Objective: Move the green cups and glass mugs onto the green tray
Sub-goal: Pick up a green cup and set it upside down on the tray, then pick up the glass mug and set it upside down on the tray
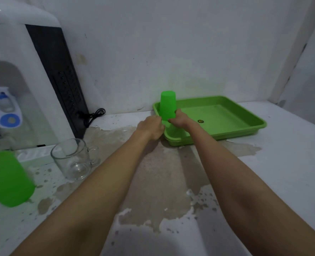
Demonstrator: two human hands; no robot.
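A: Where do things stand?

B: An upside-down green cup [168, 105] sits at the near-left corner of the green tray [227, 115], by the far wall. The right hand [178, 118] is curled around its lower rim from the right. The left hand [152, 127] is half closed, fingertips touching the cup's rim or the tray's edge; I cannot tell which.

A: What's left to move?

B: A glass mug [73, 159] stands upright on the surface at the near left, handle turned to the right. A second green cup [7, 178] is at the far left edge of the view, blurred and close to the camera.

A: How will they handle?

B: The cups look like thin plastic, so probably light and a little flexible; a loose wrap around the wall should do, though an inverted one may tip easily. The mug looks heavier, hard and breakable, with a smooth wall. I'd take it by the handle, or around the body with a firm grip.

A: Room to work?

B: The tray is nearly bare to the right of the cup, with a raised lip to lift over. The surface between mug and tray is open, its paint peeling. On the left, a water dispenser [23, 80] and its black cord [94, 115] crowd the mug's side.
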